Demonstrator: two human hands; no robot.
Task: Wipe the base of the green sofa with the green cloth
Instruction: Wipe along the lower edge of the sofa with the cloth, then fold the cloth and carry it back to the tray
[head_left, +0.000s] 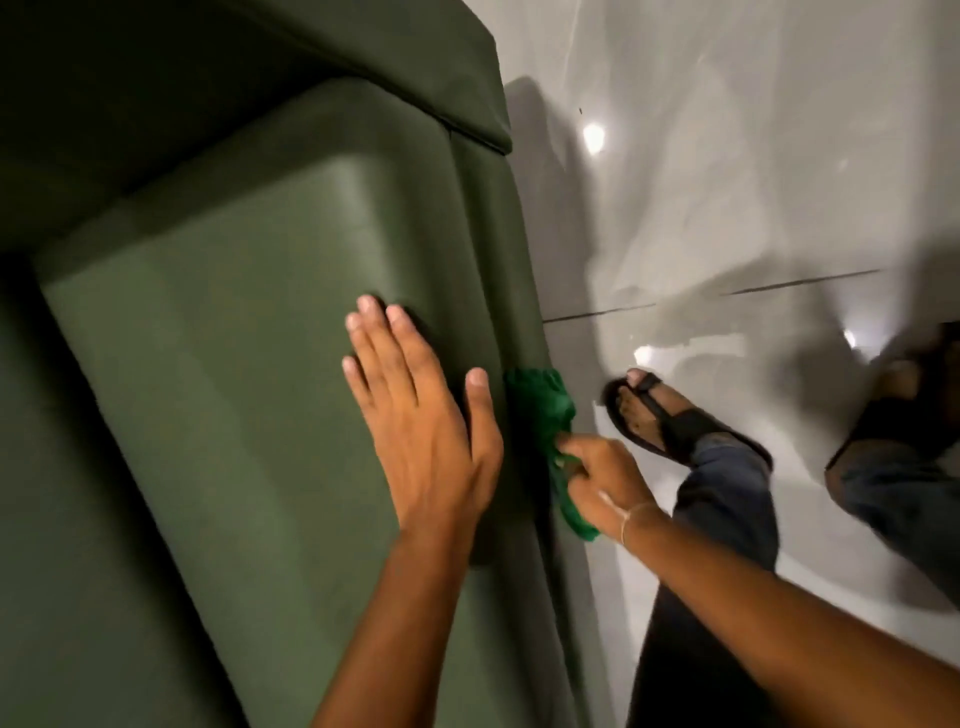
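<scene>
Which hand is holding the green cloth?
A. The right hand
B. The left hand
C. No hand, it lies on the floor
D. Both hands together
A: the right hand grips the green cloth against the sofa's lower front, while the left hand lies flat and open on the green sofa seat cushion.

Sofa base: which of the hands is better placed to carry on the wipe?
Right. The right hand grips the green cloth against the sofa base. The left hand lies flat and open on the seat cushion, bracing.
</scene>
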